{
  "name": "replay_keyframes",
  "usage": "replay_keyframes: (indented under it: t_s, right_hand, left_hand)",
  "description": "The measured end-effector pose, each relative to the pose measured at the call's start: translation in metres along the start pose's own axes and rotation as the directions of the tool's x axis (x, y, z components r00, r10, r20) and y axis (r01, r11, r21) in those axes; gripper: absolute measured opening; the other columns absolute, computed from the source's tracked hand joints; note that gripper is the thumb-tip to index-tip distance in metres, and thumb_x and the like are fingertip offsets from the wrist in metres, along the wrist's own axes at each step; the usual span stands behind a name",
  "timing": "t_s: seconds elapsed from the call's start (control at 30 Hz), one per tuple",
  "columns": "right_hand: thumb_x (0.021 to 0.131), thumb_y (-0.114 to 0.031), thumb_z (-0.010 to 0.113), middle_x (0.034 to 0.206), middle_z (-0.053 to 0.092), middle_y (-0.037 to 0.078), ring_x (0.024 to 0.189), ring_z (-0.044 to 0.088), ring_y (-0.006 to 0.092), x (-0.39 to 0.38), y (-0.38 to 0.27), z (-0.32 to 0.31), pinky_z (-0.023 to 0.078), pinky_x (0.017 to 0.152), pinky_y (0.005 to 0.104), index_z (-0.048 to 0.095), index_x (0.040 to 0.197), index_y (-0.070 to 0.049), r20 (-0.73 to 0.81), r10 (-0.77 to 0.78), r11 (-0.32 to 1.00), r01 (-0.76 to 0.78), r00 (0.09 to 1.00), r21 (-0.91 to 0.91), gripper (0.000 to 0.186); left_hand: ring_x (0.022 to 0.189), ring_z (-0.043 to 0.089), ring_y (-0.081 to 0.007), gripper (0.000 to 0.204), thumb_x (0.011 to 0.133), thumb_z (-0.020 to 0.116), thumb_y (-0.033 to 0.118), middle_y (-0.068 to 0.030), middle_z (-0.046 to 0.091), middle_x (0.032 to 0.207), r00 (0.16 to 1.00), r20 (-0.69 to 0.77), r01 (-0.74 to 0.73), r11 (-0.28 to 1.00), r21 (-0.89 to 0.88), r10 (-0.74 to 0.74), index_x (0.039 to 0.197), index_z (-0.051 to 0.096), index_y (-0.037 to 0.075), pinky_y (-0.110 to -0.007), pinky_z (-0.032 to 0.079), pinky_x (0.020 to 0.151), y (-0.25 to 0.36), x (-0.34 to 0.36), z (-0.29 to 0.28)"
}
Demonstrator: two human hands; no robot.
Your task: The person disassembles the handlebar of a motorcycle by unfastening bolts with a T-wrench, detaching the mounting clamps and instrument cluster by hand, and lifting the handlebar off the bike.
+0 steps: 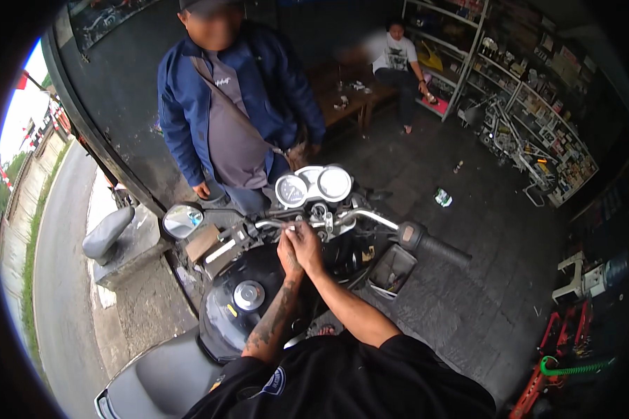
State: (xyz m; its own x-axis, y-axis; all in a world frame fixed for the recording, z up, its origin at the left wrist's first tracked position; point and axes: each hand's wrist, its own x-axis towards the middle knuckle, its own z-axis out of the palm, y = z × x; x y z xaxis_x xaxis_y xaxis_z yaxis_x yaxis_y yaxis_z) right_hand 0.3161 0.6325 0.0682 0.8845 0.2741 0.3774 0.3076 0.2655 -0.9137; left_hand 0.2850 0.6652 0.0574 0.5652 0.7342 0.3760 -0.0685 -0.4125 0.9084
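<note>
Handlebar (374, 216) lies toward one o'clock from the fuel cap (249, 295). Left hand (289, 255) and right hand (305, 247) meet at its middle; whether they grip anything cannot be told.

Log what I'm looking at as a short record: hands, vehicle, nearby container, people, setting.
Hands: left hand and right hand together near the handlebar's middle; anything between them is too small to tell
Vehicle: motorcycle with gray seat, two round gauges, mirror at left
Container: open box right of the motorcycle, small items inside
People: one standing in a blue jacket, one seated in a white shirt
Setting: dark floor, road at left
</note>
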Motion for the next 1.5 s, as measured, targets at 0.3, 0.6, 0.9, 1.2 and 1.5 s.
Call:
replay_keyframes:
  t_s: [0.3, 0.6, 0.9, 1.2, 1.5]
  right_hand:
    - [0.085, -0.01, 0.056, 0.093, 0.059, 0.015, 0.093, 0.058, 0.0351, 0.008, -0.021, -0.003, 0.047, 0.079, 0.0424, 0.064, 0.095, -0.004, 0.339, -0.024, 0.752, 0.24, 0.94, -0.613, 0.015]
    - [0.082, -0.001, 0.057, 0.101, 0.054, 0.013, 0.096, 0.055, 0.033, 0.001, -0.038, -0.007, 0.046, 0.085, 0.0402, 0.067, 0.097, -0.002, 0.461, -0.093, 0.774, 0.356, 0.882, -0.524, 0.018]
    - [0.098, -0.012, 0.05, 0.092, 0.066, 0.002, 0.071, 0.056, 0.0069, -0.012, -0.059, -0.038, 0.047, 0.062, 0.0222, 0.063, 0.115, -0.002, -0.225, 0.017, 0.992, -0.046, 0.974, -0.121, 0.023]
    - [0.094, -0.006, 0.056, 0.101, 0.068, 0.011, 0.069, 0.063, 0.0106, -0.008, -0.075, -0.083, 0.042, 0.05, 0.0194, 0.059, 0.108, 0.003, -0.209, 0.105, 0.994, -0.102, 0.972, 0.026, 0.016]
    - [0.085, 0.003, 0.061, 0.087, 0.071, 0.009, 0.063, 0.063, 0.01, 0.036, -0.07, -0.101, 0.049, 0.055, 0.0235, 0.069, 0.101, 0.003, 0.14, 0.003, 0.897, 0.06, 0.99, -0.438, 0.018]
  left_hand:
    - [0.103, 0.059, -0.0415, 0.036, 0.089, 0.052, 0.019, -0.0278, 0.06, 0.109, 0.99, 0.085, 0.114, 0.993, 0.017, -0.115, 0.116, 0.056, -0.006, -0.043, 0.048, 0.088, -0.043, -0.013, 0.0]
    - [0.085, 0.065, -0.031, 0.029, 0.091, 0.053, 0.021, -0.0201, 0.065, 0.095, 0.999, -0.018, 0.032, 0.886, 0.463, -0.027, 0.109, 0.061, 0.0, -0.036, 0.053, 0.069, -0.08, -0.01, 0.013]
    - [0.076, 0.061, -0.045, 0.026, 0.087, 0.064, 0.02, -0.0232, 0.064, 0.083, 0.987, 0.151, 0.014, 0.972, 0.236, -0.051, 0.098, 0.049, 0.003, -0.048, 0.049, 0.064, -0.014, 0.002, -0.004]
    - [0.072, 0.066, -0.0312, 0.034, 0.09, 0.057, 0.04, -0.0121, 0.066, 0.078, 0.884, 0.442, -0.416, 0.684, 0.599, 0.151, 0.08, 0.062, 0.008, -0.044, 0.052, 0.061, -0.005, 0.042, -0.019]
    - [0.079, 0.066, -0.0345, 0.033, 0.088, 0.058, 0.037, -0.0136, 0.065, 0.089, 0.854, 0.514, -0.412, 0.71, 0.571, 0.082, 0.099, 0.051, 0.007, -0.046, 0.051, 0.066, -0.006, 0.035, -0.029]
